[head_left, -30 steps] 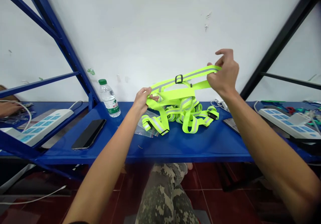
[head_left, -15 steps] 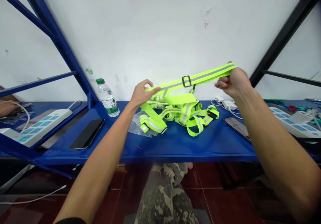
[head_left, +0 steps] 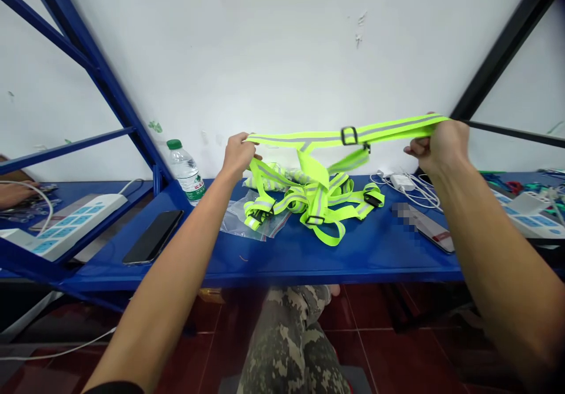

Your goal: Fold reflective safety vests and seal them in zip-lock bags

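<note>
A neon-yellow reflective strap (head_left: 322, 139) with a grey stripe is stretched between my hands above the table. My left hand (head_left: 238, 155) is closed on its left end, and my right hand (head_left: 444, 143) grips the right end, higher up. A black slide buckle (head_left: 349, 135) sits on the strap right of its middle. From it more straps hang down into a tangled pile of the same webbing (head_left: 304, 199) on the blue table. Beneath the pile's left side lies a clear plastic zip bag (head_left: 236, 220).
Left stand a water bottle (head_left: 186, 170) with a green cap, a black phone (head_left: 153, 237) and a power strip (head_left: 82, 223). Toward the right are another phone (head_left: 430, 232), a charger with white cables (head_left: 402, 182) and a second power strip (head_left: 536, 217). A person's hand (head_left: 17, 194) shows at far left.
My hands have drawn apart, the right moving right and the left slightly left. The strap is stretched longer, and some webbing has lifted from the pile.
</note>
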Tool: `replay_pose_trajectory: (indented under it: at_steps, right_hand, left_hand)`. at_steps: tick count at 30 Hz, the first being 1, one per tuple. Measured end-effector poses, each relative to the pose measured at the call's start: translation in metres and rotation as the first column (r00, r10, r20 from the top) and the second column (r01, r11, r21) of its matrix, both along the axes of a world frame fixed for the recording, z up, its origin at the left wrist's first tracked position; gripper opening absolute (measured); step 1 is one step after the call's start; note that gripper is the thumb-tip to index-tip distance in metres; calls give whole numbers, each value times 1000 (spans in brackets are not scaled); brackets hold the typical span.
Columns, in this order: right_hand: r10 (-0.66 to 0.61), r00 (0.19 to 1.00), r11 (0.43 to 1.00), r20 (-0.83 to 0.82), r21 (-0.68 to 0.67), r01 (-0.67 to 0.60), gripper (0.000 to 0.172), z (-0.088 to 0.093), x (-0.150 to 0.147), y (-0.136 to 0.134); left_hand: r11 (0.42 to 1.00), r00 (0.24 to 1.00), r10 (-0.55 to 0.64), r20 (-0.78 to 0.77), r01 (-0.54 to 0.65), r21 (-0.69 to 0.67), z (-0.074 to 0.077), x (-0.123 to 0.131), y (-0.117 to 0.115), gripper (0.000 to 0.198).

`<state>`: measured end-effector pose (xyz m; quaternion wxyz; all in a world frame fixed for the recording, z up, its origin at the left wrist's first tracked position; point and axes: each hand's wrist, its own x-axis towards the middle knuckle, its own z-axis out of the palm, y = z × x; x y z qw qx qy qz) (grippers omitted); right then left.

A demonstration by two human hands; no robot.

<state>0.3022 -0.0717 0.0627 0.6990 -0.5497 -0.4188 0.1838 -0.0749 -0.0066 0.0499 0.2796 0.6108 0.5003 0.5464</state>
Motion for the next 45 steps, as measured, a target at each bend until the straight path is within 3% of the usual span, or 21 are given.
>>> replay_pose_trajectory:
  at_steps: [3,5,7,8,10,11,13,15,17,20,23,25,26,29,31,33,36,38,40,42,45]
  right_hand:
    - [139,990,952,-26,-272,-141,16,-10,-7,-6]
    - [356,934,843,-23,-423,-332,14,-18,-13,-10]
    - [573,819,685,-23,-535,-494,36,-25,-21,-12]
    - [655,756,611,18,-602,-514,48,-28,-26,-12]
    - [746,631,543,215,-745,-388,60,-30,-38,-11]
    - [759,553,560,345,-780,-281,57,-31,-46,-11]
    - [709,391,683,587,-709,-175,48,-32,-64,-9]
    - [649,288,759,704,-572,-312,47,-38,-87,-6]
    - [649,245,729,721,-496,-471,58,-49,-110,-3]
    - [712,181,671,678,-583,-458,76,-71,-136,3]
    - [737,153,663,658,-661,-351,51,-86,-137,14]
    - [681,271,732,680,-616,-293,27,-83,-122,24]
    - [604,388,796,696,-548,-256,20,-77,-111,29]
    - [165,788,984,593,-148,-95,23,-46,-79,40]
    - [-76,899,993,431,119,27,29,-21,-64,38]
    - [-228,900,942,371,317,107,33,1,-56,29]
    - [-470,787,812,399,544,209,38,20,-50,10]
    - [-620,644,737,448,614,282,36,23,-45,-1]
    - [-684,470,725,558,595,347,31,19,-38,-7]
    - [-615,325,776,718,480,409,29,14,-30,-8]
    - [-310,198,857,930,183,483,30,4,-18,-6]
  left_hand:
    - [988,987,-6,162,31,-149,8,8,-4,13]
    - [984,982,5,191,29,-174,9,16,-7,11]
    - [990,982,6,187,21,-141,8,26,-10,9]
    - [994,983,1,181,19,-111,8,31,-11,7]
    - [998,985,-33,168,42,-52,9,40,-14,8]
    - [998,986,-59,157,63,-24,11,44,-17,9]
    - [993,986,-120,118,117,35,15,50,-23,11]
    - [980,982,-177,65,169,104,21,56,-31,12]
    - [960,974,-227,9,222,169,25,61,-38,14]
    - [931,959,-276,-61,283,230,30,62,-47,17]
    - [930,953,-248,-175,285,234,33,50,-53,18]
    - [937,921,-212,-327,286,199,31,37,-55,16]
    - [939,883,-213,-418,304,164,30,31,-56,18]
    - [926,697,-304,-650,377,-29,17,19,-54,32]
    - [934,588,-293,-754,344,-94,4,17,-47,33]
    - [966,531,-184,-827,253,-52,-8,17,-38,30]
    - [993,565,-13,-825,106,57,-19,13,-27,23]
    - [990,639,118,-760,-12,144,-21,8,-25,20]
    - [966,684,253,-684,-135,222,-20,2,-26,18]
    - [938,693,345,-633,-225,265,-18,-2,-29,21]
    - [894,683,446,-579,-306,328,-17,-8,-31,31]
